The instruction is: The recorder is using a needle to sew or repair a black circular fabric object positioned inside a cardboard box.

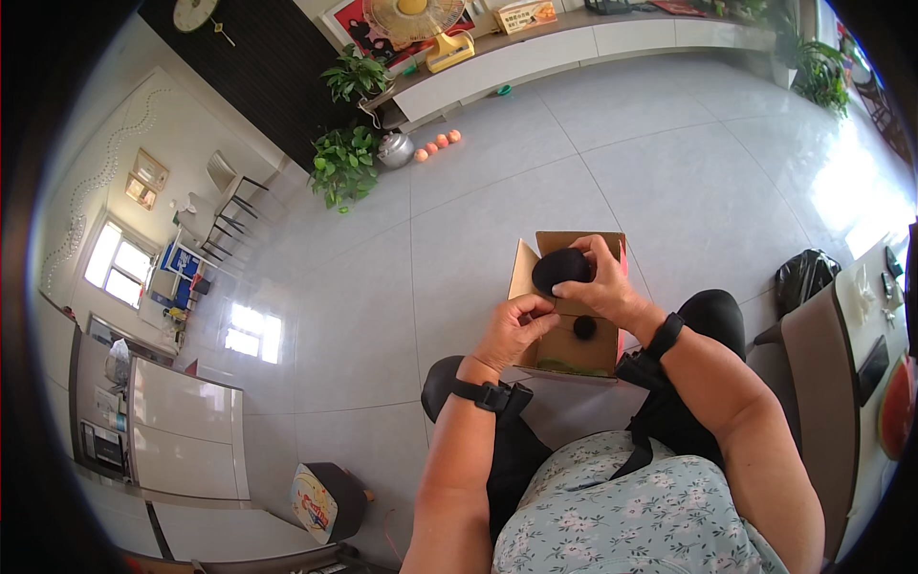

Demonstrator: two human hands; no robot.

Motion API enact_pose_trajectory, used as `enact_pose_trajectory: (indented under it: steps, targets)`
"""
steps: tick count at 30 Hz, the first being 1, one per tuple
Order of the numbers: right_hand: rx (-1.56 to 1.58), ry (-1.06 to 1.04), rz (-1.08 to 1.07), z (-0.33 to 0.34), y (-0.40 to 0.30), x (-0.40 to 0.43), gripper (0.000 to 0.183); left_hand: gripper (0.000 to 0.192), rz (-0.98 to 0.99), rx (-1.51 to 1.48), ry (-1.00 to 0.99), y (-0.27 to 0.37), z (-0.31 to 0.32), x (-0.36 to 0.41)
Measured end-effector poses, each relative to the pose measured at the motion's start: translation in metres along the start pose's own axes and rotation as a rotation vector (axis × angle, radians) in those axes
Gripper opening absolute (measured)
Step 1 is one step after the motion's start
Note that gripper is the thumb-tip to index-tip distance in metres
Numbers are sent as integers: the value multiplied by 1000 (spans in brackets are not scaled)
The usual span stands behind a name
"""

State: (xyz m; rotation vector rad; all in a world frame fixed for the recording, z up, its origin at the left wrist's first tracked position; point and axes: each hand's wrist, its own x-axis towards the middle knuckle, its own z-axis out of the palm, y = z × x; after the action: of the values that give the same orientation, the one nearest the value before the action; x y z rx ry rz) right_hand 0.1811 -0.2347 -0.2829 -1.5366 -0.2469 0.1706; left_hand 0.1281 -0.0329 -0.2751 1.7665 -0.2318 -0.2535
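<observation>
My right hand (602, 283) grips a dark, rounded black ball (559, 271), which may be wound yarn, over an open cardboard box (525, 267). To its lower left, my left hand (510, 328) has its thumb and fingertips drawn together, just below the ball. Whether a thin strand runs between those fingertips is too fine to tell. Inside the box lies a much smaller black ball (584, 327), below my right hand. Something greenish (574, 366) shows along the box's near inner edge. The box sits in front of my knees.
A table (860, 308) on the right holds a dark phone-like object (873, 369) and a cut watermelon (898, 409). Beside it is a black plastic bag (807, 278). A small stool (326, 502) stands at lower left. Far off, several round fruits (432, 148) lie near a metal kettle (395, 150).
</observation>
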Motion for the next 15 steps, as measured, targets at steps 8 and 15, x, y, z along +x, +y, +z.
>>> enact_pose_trajectory:
  steps: [8, 15]
  targets:
    - [-195, -356, -65, -1, -9, -8, 63, 9, 94, -233, 198, -5, -15, 0]
    - [252, -526, 157, -2, -13, -11, 62, 12, 2, -217, 276, -6, -14, 5]
